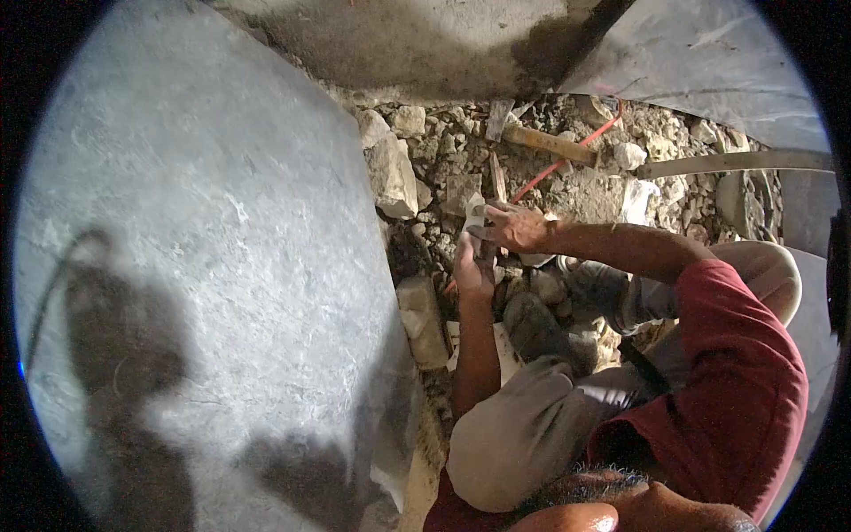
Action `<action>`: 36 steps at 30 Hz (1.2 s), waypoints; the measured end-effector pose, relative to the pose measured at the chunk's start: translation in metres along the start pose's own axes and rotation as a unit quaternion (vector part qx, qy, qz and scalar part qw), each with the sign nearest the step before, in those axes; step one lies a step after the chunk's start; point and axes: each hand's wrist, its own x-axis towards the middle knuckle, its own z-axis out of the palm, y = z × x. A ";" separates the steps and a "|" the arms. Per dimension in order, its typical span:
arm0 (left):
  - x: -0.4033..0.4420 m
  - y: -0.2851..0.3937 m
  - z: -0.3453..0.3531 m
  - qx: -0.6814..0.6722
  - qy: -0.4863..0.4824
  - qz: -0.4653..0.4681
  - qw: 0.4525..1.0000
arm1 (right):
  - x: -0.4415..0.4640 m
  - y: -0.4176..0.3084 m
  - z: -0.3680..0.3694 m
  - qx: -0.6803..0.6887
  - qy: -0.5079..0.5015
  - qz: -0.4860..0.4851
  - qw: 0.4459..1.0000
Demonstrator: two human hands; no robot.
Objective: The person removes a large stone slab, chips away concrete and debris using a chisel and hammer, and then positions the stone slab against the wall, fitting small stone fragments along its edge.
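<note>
Near the middle of the head view, my left hand (pixel 476 269) is wrapped round the lower part of a small pale stone piece (pixel 476 213). From the right, my right hand (pixel 517 228) reaches across, with its fingers pressed on the upper part of the same piece. Rubble and loose stones lie below both hands. A hammer with a wooden handle (pixel 550 144) rests on the rubble beyond them. Beside it, a red strip (pixel 567 160) runs slantwise over the stones.
A large grey slab (pixel 222 222) stands along the left. Large rocks (pixel 390 177) lie beside it. At the back is a concrete block (pixel 399 44); a curved flat strip (pixel 736 163) juts in from the right. My bent knees and a dark shoe (pixel 539 328) are close by.
</note>
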 end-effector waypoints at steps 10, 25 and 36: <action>0.028 0.039 -0.008 0.312 0.132 0.185 0.922 | 0.082 0.050 0.046 0.506 0.207 0.226 0.806; 0.069 0.071 -0.004 0.098 0.076 0.270 0.955 | 0.172 0.045 0.012 0.405 0.136 0.282 0.859; 0.065 0.079 0.030 0.098 0.103 0.303 0.942 | 0.200 0.038 0.010 0.340 0.202 0.379 0.836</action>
